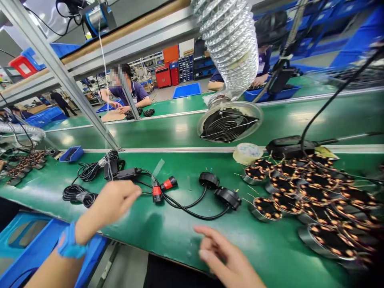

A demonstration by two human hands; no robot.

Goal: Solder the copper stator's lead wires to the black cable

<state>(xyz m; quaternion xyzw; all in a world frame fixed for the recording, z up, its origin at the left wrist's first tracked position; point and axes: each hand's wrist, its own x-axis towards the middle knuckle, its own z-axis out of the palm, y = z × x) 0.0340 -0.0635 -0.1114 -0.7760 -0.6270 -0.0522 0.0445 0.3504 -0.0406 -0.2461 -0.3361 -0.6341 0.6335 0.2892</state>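
My left hand (pixel 112 202), with a blue wrist strap, hovers over the green bench with loosely curled fingers that hold nothing. Its fingertips point toward a black cable with red connectors (pixel 160 189). My right hand (pixel 228 256) is low at the front edge, fingers spread and empty, nearest the black cable loop that leads to two round black parts (pixel 222 190). Several round copper-wound coils (pixel 312 196) lie in rows to the right of both hands.
A fan on a silver flexible duct (pixel 228 122) hangs over the bench. Coiled black cables (pixel 79 194), a tape roll (pixel 247 153) and a small blue tray (pixel 71 154) lie about. Blue crates (pixel 28 244) sit below left. Other people work at the far bench.
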